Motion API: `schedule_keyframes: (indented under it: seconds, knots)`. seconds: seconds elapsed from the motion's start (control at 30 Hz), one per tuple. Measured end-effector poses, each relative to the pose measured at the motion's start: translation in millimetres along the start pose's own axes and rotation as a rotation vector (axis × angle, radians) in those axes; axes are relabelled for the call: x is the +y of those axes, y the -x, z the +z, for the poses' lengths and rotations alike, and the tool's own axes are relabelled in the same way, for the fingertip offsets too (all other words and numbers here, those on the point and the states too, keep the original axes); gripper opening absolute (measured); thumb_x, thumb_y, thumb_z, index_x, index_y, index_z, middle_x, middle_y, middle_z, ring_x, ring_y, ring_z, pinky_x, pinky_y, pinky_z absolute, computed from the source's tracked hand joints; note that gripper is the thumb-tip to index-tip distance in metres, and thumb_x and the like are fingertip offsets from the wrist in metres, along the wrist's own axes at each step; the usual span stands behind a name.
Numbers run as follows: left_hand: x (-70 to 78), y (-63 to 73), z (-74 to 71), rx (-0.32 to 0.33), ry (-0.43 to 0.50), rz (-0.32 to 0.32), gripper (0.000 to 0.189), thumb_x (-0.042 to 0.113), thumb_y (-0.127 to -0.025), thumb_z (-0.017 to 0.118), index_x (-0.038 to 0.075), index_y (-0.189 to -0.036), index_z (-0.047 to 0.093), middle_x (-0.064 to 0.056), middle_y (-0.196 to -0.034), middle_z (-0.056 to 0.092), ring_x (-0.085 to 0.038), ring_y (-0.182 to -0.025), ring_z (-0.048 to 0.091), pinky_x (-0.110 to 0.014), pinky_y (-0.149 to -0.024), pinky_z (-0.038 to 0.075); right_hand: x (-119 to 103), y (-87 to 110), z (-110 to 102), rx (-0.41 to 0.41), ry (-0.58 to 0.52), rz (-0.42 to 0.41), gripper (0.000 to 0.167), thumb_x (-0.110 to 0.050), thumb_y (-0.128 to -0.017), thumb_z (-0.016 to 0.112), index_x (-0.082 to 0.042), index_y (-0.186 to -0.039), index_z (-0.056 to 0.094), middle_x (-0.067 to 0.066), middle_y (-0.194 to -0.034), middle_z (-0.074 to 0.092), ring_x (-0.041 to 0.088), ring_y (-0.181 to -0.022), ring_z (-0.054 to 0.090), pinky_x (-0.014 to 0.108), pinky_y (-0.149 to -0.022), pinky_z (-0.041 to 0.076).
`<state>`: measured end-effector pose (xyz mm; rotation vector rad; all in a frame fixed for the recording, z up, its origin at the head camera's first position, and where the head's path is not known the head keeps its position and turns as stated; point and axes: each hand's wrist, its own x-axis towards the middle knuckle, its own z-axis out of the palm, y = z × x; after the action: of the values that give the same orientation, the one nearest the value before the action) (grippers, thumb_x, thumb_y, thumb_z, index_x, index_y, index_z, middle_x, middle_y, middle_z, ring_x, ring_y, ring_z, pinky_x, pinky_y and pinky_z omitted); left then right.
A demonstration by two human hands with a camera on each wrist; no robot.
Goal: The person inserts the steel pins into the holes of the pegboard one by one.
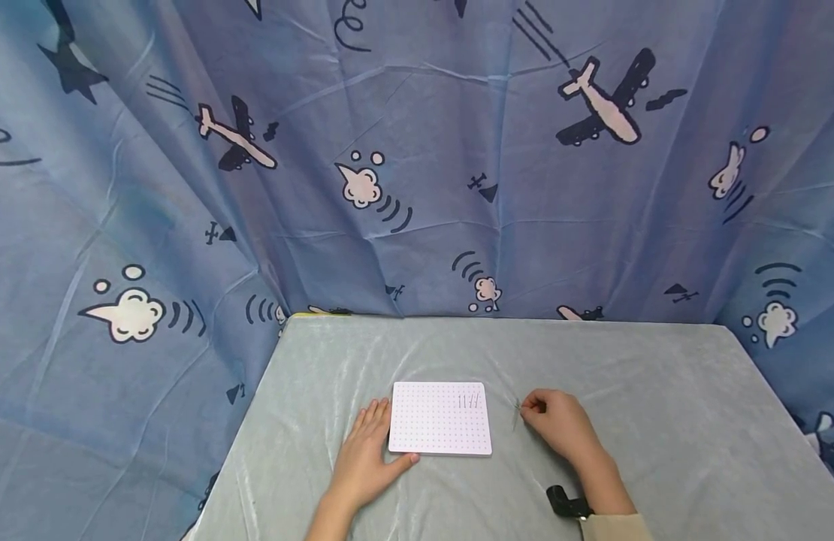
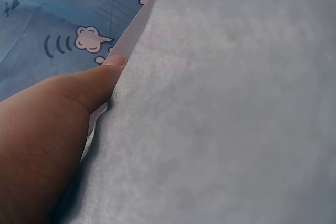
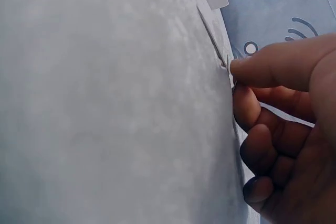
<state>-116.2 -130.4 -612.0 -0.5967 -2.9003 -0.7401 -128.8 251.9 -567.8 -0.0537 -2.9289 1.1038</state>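
A white board (image 1: 439, 428) with a grid of small dots lies on the table, with several thin dark pins (image 1: 468, 401) standing in its upper right part. My left hand (image 1: 368, 454) rests flat beside it, fingers along its left edge and thumb at its lower left corner. To the right of the board, my right hand (image 1: 557, 421) pinches a thin metal pin between thumb and forefinger, close over the cloth. In the right wrist view, a slim metal pin (image 3: 211, 36) lies on the cloth right by the fingertips (image 3: 242, 72); the other fingers are curled.
A pale grey cloth (image 1: 660, 421) covers the table. Behind and around it hangs a blue curtain (image 1: 424, 263) printed with planes and clouds. A black wrist-worn device (image 1: 564, 502) sits at the right wrist, by a beige sleeve (image 1: 616, 527).
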Motion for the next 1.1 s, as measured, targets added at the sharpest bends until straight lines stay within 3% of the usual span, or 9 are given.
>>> schedule_keyframes:
  seconds: [0.27, 0.53, 0.77, 1.1]
  knots:
    - [-1.0, 2.0, 1.0, 0.001, 0.011, -0.009, 0.110, 0.078, -0.090, 0.072, 0.001, -0.164, 0.047, -0.016, -0.170, 0.044, -0.029, -0.163, 0.032, -0.042, -0.137, 0.018, -7.7, -0.9, 3.8, 0.076, -0.136, -0.048, 0.006, -0.008, -0.096, 0.079, -0.009, -0.091, 0.077, -0.003, -0.078, 0.065, 0.012, -0.071, 0.056, 0.025, -0.063, 0.049]
    - [-2.0, -0.3, 0.0, 0.005, -0.004, -0.003, 0.110, 0.079, -0.090, 0.071, 0.001, -0.164, 0.047, -0.016, -0.170, 0.044, -0.030, -0.163, 0.032, -0.043, -0.137, 0.020, -32.7, 0.1, 13.7, 0.112, -0.279, -0.087, 0.005, -0.004, -0.096, 0.078, -0.007, -0.095, 0.075, -0.001, -0.080, 0.063, 0.014, -0.073, 0.056, 0.023, -0.061, 0.048]
    - [-1.6, -1.3, -0.1, 0.003, -0.008, -0.004, 0.110, 0.079, -0.090, 0.071, 0.001, -0.164, 0.047, -0.015, -0.171, 0.044, -0.029, -0.163, 0.032, -0.043, -0.137, 0.019, -53.0, 1.8, 25.0, 0.123, -0.323, -0.151, 0.011, 0.001, -0.092, 0.080, -0.010, -0.093, 0.077, -0.002, -0.079, 0.064, 0.015, -0.072, 0.056, 0.024, -0.057, 0.048]
    - [-1.7, -1.0, -0.4, -0.005, 0.008, 0.002, 0.110, 0.078, -0.089, 0.072, 0.002, -0.165, 0.046, -0.015, -0.171, 0.044, -0.029, -0.163, 0.031, -0.043, -0.137, 0.018, -72.8, 4.9, 44.1, 0.149, -0.339, -0.161, 0.016, -0.001, -0.089, 0.086, -0.015, -0.089, 0.080, -0.006, -0.081, 0.071, 0.014, -0.070, 0.060, 0.023, -0.058, 0.052]
